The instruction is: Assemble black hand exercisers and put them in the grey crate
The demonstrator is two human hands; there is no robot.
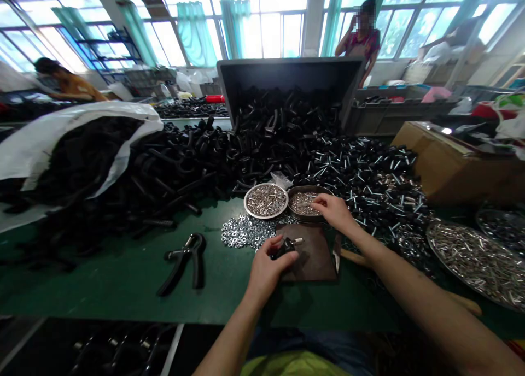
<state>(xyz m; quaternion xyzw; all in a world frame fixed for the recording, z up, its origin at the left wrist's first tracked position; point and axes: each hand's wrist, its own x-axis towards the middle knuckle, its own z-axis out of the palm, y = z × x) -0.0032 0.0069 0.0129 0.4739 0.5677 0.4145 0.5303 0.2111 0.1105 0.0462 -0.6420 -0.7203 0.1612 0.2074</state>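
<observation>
My left hand is closed round a small black plastic part with a metal pin sticking out, held over a dark brown pad. My right hand reaches into a dark round dish of small metal pieces, fingers pinched together at its rim; what they pinch is too small to make out. Beside that dish sits a light metal bowl of silver hooks or rings. Loose washers lie in a heap in front of the bowls.
A huge pile of black handle parts spills from a tipped grey crate. An assembled black hand grip lies on the green table. Pinned black parts, a tray of metal pins and a cardboard box are right. Two people stand behind.
</observation>
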